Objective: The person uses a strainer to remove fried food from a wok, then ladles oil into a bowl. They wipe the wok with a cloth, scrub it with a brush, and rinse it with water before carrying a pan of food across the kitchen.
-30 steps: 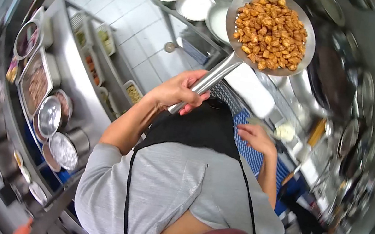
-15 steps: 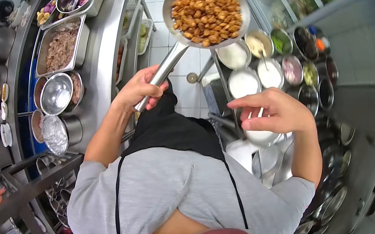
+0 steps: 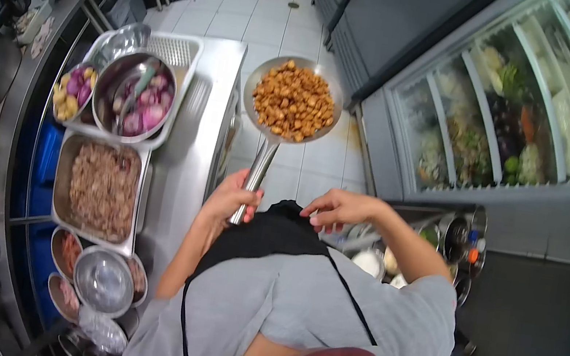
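A round metal strainer or pan holds a heap of browned, fried-looking pieces. My left hand is wrapped around its thick metal handle, keeping it up over the floor beside the steel counter. My right hand hangs in front of the black apron, fingers loosely curved and apart, with nothing in it. It is to the right of the handle and does not touch it.
On the left steel counter are a bowl of onions, a tray of meat and several metal bowls. A glass-door fridge stands at the right. Below it are containers, one with white contents. Tiled floor runs ahead.
The view has turned and moved forward, bringing the fridge and more floor into sight. My right hand has come away from above the white containers and nearer my apron. My left hand keeps the handle.
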`<act>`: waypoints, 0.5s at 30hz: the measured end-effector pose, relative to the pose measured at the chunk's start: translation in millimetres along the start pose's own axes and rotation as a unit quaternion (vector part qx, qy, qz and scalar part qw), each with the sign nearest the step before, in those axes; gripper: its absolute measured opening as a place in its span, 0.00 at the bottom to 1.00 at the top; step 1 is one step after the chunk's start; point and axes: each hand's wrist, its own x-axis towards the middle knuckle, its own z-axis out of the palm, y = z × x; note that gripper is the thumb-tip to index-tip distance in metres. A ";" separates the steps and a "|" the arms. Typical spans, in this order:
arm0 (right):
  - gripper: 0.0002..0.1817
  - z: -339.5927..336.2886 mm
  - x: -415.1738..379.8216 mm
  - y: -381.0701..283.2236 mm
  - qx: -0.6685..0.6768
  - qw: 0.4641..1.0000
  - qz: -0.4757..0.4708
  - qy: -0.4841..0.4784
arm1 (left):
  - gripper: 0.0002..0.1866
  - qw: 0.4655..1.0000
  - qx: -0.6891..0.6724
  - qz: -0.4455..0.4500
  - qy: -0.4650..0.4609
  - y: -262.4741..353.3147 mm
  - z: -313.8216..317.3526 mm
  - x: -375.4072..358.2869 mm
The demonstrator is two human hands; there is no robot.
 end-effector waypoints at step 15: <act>0.18 -399.8 152.5 -36.8 -0.074 0.991 0.026 0.106 | 0.29 0.994 -0.063 0.069 0.050 221.4 -21.8 236.8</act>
